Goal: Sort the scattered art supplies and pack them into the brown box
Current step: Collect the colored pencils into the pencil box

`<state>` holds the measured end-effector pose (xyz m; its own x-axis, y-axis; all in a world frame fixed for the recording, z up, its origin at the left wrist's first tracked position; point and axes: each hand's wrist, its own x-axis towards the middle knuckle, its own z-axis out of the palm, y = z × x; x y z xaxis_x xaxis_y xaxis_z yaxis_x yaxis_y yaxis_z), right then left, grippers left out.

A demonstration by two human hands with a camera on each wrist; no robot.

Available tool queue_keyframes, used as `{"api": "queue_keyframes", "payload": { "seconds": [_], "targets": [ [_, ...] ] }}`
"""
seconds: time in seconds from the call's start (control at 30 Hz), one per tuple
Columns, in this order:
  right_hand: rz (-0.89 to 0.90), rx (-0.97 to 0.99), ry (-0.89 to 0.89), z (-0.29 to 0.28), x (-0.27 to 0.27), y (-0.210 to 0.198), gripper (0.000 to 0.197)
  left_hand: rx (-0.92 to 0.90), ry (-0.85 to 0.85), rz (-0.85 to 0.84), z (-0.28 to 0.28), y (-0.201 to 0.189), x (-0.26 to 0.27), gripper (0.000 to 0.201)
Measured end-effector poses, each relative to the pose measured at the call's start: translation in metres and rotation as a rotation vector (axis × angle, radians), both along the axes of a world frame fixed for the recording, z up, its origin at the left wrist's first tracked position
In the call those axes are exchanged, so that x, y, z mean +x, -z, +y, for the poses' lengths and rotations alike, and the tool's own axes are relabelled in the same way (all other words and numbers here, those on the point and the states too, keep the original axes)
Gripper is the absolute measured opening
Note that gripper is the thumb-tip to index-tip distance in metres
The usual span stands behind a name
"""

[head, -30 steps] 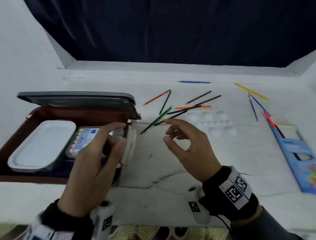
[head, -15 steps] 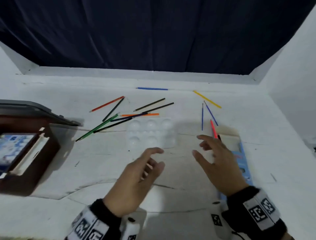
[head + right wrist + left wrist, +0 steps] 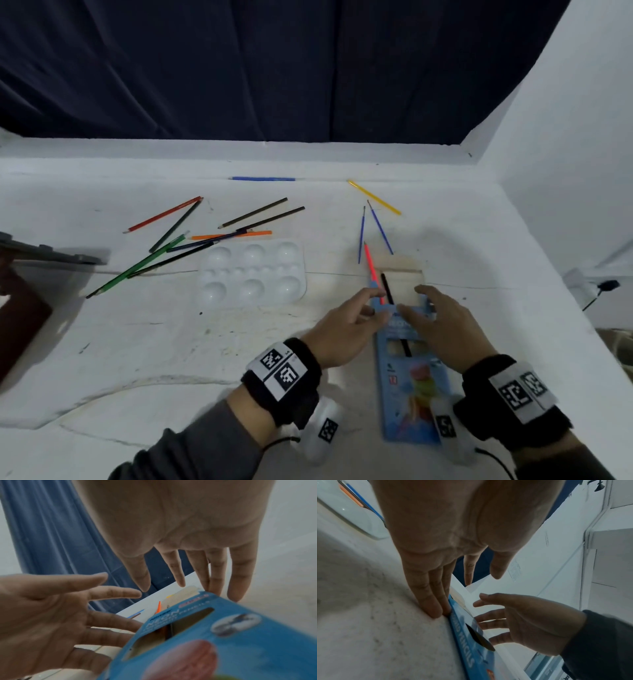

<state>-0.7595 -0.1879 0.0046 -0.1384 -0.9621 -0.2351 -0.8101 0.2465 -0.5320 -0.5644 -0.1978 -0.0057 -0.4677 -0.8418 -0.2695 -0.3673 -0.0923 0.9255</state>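
Note:
A blue pencil box [image 3: 411, 380] lies flat near the table's front right, with a pink pencil [image 3: 371, 267] and a black pencil [image 3: 386, 287] sticking out of its open far end. My left hand [image 3: 368, 303] is open, and its straight fingertips [image 3: 435, 609] press the table against the box's [image 3: 467, 649] left edge. My right hand [image 3: 411, 299] hovers open over the box's [image 3: 223, 635] far end, with its fingertips [image 3: 214, 588] at the right edge. The brown box [image 3: 20, 318] is only partly seen at the far left.
A white paint palette [image 3: 251, 270] sits left of the hands. Several coloured pencils [image 3: 164, 253] lie scattered behind it, with two blue brushes [image 3: 361, 236], a yellow pencil [image 3: 375, 198] and a blue pencil [image 3: 262, 179] further back. A white wall [image 3: 565, 171] bounds the right.
My view swung right, away from the brown box. Both hands travelled right across the table, past the palette, and now flank the blue pencil box.

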Motion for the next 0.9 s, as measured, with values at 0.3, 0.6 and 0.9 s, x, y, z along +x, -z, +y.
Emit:
{"api": "queue_keyframes", "payload": {
  "seconds": [0.3,0.6,0.9],
  "targets": [
    [-0.298,-0.075,-0.145,0.003,0.051,-0.009,0.049,-0.132,-0.228,0.056,0.027,-0.005,0.068,0.028],
    [-0.458,-0.016,-0.371,-0.001,0.151,-0.011,0.044,-0.114,-0.474,0.081,0.066,-0.015,0.173,0.035],
    [-0.416,0.057,-0.573,-0.002,0.239,-0.009,0.041,-0.112,-0.515,-0.125,0.073,-0.014,0.271,0.035]
  ]
}}
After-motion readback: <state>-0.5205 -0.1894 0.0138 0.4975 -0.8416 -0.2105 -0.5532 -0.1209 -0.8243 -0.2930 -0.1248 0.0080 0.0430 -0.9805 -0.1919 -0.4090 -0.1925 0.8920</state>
